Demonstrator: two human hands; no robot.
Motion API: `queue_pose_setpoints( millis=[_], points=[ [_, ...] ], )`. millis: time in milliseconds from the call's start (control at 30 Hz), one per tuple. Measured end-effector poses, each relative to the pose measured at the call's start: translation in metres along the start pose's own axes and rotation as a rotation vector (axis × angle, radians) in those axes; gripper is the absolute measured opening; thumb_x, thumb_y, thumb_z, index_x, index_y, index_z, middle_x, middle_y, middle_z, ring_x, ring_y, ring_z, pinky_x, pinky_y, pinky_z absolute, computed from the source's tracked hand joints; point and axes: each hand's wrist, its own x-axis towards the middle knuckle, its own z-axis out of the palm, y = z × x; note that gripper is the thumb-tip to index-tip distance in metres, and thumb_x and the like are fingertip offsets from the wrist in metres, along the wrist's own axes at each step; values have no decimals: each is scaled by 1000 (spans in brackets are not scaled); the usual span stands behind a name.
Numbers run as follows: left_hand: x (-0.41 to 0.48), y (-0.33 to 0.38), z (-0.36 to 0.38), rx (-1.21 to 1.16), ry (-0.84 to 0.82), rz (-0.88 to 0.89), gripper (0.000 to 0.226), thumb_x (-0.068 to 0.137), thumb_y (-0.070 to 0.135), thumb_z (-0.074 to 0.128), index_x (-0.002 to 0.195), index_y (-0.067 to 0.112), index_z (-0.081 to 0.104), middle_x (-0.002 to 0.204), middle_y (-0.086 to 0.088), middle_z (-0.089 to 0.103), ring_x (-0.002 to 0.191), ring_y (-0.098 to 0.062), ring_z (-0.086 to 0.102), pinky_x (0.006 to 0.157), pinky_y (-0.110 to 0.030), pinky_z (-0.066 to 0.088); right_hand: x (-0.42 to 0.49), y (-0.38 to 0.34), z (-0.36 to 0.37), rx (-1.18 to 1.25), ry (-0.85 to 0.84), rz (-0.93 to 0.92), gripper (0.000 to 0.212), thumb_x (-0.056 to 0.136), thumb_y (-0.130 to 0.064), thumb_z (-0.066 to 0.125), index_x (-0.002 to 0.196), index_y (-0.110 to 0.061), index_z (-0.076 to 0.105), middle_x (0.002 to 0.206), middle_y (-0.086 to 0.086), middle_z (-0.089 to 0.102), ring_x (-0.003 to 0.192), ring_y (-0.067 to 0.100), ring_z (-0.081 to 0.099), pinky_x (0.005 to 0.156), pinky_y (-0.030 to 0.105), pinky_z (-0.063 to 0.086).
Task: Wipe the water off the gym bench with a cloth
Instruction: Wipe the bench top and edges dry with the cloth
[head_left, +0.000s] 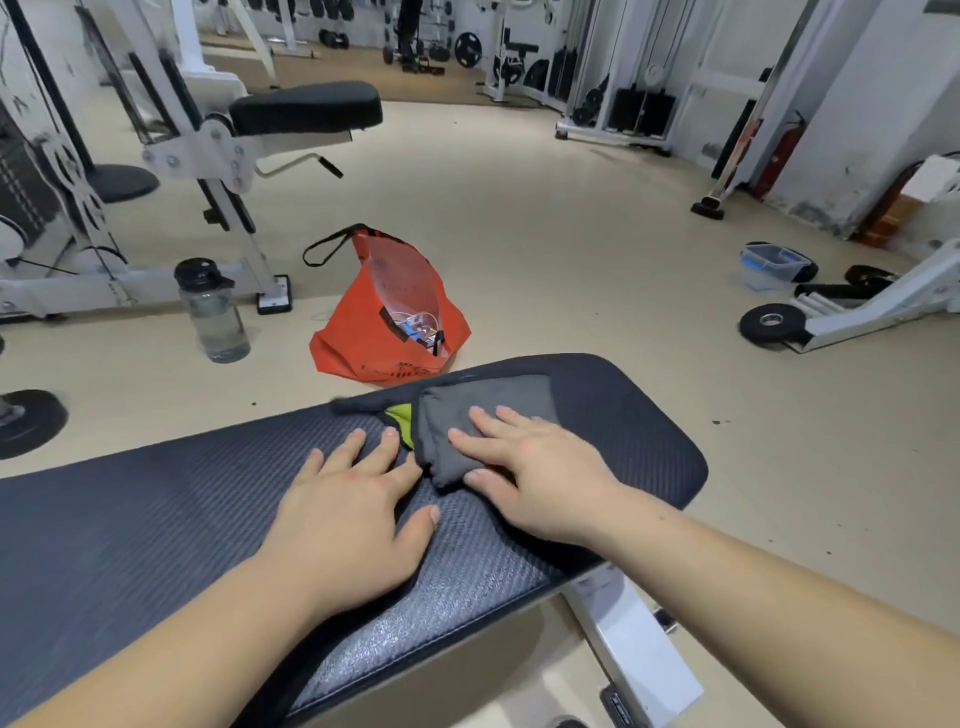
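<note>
Neither grip is closed on anything: both hands lie flat, palms down. Left hand (343, 512) rests spread on the dark textured tabletop (130, 519), fingers fanned, fingertips (388, 434) at the near-left edge of the cloth, touching or just short of its green patch; cannot tell which. Right hand (535, 470) lies flat on top of the grey cloth (467, 415), fingers extended and slightly apart, thumb at the cloth's near edge, pressing rather than pinching. Cloth is bunched, some folds, sits toward the right, rounded end of the tabletop, a little back from its far edge. No droplets or puddles readable on the weave from this view; a paler, shinier band along the near edge may be damp or may be glare, cannot tell. Step in hand, by judgement: wiping, with the right hand driving the cloth and the left steadying. To do it well: keep the palm weight even over the cloth so the whole pad stays in contact; work in long overlapping passes along the tabletop's length; carry each pass off the end instead of stopping midway; refold to a dry face if it starts smearing; shift the left hand clear of the path before sweeping leftward. On the floor beyond: water bottle (212, 312) at left, orange bag (387, 317) just behind the tabletop.
</note>
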Motion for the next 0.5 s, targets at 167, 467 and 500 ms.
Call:
queue_pose_setpoints(
  millis=[167,467,500],
  points=[
    [-2,1,1,-26,5,-13,74,90,70,22,159,41,21,171,8,12,158,-25,10,127,-51,12,32,8,-1,-75,65,39,74,86,-79,42,152,-48,35,153,-8,42,143,21,35,115,44,32],
    [0,-5,-3,-68,-9,-13,73,92,72,29,158,45,19,171,13,9,158,-19,7,128,-46,10,47,59,-5,-20,149,325,42,102,-46,41,143,-46,50,152,-6,40,139,26,34,111,43,29],
    [1,-4,-4,-67,-9,-13,73,92,72,30,158,45,19,171,13,9,158,-20,7,128,-46,11,36,73,-5,-53,180,377,42,101,-44,42,142,-44,52,151,-6,43,137,26,37,109,42,32]
  ],
)
